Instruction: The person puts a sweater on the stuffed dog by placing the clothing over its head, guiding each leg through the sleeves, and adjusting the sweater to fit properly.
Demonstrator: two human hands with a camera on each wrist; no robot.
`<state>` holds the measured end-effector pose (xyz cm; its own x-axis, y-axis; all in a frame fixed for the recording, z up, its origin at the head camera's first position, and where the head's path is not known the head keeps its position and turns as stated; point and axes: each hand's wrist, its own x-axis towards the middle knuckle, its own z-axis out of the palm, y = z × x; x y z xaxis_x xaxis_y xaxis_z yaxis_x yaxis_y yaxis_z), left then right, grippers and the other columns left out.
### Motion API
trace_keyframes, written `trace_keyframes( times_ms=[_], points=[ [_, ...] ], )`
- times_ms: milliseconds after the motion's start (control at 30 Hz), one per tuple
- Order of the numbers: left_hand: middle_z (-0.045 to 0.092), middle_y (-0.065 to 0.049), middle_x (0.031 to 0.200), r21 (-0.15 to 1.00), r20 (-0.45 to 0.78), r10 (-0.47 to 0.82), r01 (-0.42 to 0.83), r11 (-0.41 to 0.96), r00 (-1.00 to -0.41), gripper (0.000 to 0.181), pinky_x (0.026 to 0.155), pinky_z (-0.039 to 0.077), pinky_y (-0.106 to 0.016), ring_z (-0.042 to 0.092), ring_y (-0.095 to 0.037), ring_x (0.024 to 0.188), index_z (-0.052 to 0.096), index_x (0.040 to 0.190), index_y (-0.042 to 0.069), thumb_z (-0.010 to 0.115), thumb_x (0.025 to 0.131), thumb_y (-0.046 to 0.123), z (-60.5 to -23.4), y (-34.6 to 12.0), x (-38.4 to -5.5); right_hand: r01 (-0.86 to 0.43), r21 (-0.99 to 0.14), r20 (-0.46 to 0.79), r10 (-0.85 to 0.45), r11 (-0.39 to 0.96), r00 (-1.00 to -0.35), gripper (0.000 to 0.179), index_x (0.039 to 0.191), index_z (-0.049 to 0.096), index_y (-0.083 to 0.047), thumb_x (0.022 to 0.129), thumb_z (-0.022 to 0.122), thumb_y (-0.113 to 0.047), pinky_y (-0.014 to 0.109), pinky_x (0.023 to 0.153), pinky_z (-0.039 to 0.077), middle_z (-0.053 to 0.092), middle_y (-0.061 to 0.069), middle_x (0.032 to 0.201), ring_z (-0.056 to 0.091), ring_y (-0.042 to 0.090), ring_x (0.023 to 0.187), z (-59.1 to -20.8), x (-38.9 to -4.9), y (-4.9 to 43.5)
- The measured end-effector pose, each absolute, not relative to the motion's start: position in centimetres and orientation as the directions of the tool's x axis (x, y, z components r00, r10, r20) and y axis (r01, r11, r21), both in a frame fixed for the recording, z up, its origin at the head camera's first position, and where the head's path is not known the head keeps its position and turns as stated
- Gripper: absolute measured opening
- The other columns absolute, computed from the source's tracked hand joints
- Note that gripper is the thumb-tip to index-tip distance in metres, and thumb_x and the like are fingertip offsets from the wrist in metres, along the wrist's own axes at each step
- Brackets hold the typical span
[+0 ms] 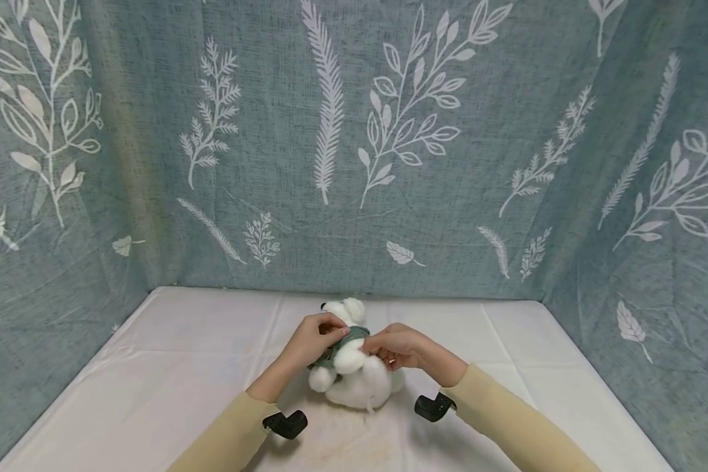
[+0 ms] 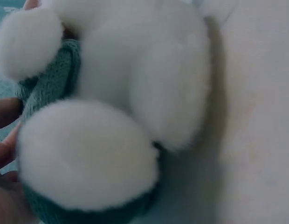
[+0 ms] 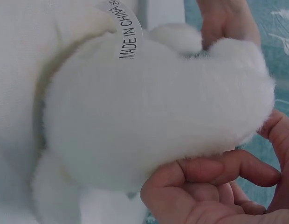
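A white plush toy animal [image 1: 366, 388] with a dark nose sits on the white table, wearing a teal knitted scarf [image 1: 358, 333] around its neck. At the neck's left side my left hand [image 1: 314, 339] pinches the scarf between thumb and fingers. My right hand [image 1: 400, 345] is at the toy's right side, its fingers curled against the plush below the head. The right wrist view shows the toy's furry back and a tag [image 3: 128, 32] reading "MADE IN CHINA". In the left wrist view, one rounded paw [image 2: 88, 156] hides part of the scarf.
A white cloth [image 1: 171, 367] with fold creases covers the table. Teal curtains [image 1: 271, 144] with white leaf prints surround its back and sides. A black wrist camera [image 1: 286, 425] is strapped to the left sleeve, and another black camera [image 1: 432, 408] to the right.
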<state>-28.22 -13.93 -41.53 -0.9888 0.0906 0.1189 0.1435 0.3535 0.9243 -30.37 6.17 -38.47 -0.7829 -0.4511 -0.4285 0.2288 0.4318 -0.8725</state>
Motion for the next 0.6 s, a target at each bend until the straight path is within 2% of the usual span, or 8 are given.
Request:
trace_keyframes(
  times_ms=[133, 267, 467, 600],
  points=[
    [0.061, -0.004, 0.082, 0.916, 0.108, 0.079, 0.130, 0.380, -0.991, 0.009, 0.059, 0.042, -0.027, 0.050, -0.015, 0.069, 0.069, 0.090, 0.008, 0.065, 0.090, 0.016, -41.2, -13.5, -28.7, 0.226, -0.873, -0.425, -0.447, 0.433, -0.787, 0.027, 0.055, 0.054, -0.014, 0.079, 0.067, -0.016, 0.021, 0.046, 0.031, 0.037, -0.005, 0.049, 0.031, 0.009, 0.047, -38.4, -30.2, 6.0],
    [0.060, -0.004, 0.077, 0.893, 0.153, -0.046, 0.118, 0.433, -0.987, 0.011, 0.058, 0.042, -0.026, 0.050, -0.014, 0.067, 0.069, 0.084, 0.007, 0.066, 0.089, 0.016, -41.3, -13.1, -29.2, 0.245, -0.872, -0.433, -0.435, 0.424, -0.789, 0.029, 0.054, 0.052, -0.014, 0.079, 0.067, -0.015, 0.022, 0.046, 0.029, 0.036, -0.005, 0.048, 0.029, 0.009, 0.046, -38.3, -30.1, 6.0],
    [0.058, -0.006, 0.073, 0.818, 0.295, -0.210, 0.132, 0.560, -0.932, 0.011, 0.058, 0.041, -0.027, 0.051, -0.016, 0.064, 0.069, 0.079, 0.005, 0.068, 0.087, 0.013, -42.0, -13.2, -29.7, 0.256, -0.869, -0.435, -0.407, 0.423, -0.803, 0.031, 0.053, 0.050, -0.014, 0.079, 0.067, -0.015, 0.022, 0.046, 0.032, 0.035, -0.005, 0.049, 0.030, 0.009, 0.048, -38.3, -30.1, 6.1],
    [0.056, -0.008, 0.075, 0.811, 0.325, -0.243, 0.137, 0.569, -0.914, 0.010, 0.060, 0.040, -0.027, 0.050, -0.017, 0.066, 0.069, 0.079, 0.005, 0.069, 0.086, 0.011, -42.6, -13.3, -29.8, 0.282, -0.872, -0.443, -0.401, 0.401, -0.802, 0.032, 0.053, 0.048, -0.015, 0.079, 0.067, -0.014, 0.023, 0.047, 0.031, 0.033, -0.005, 0.049, 0.029, 0.009, 0.048, -38.3, -30.3, 6.4]
  ],
)
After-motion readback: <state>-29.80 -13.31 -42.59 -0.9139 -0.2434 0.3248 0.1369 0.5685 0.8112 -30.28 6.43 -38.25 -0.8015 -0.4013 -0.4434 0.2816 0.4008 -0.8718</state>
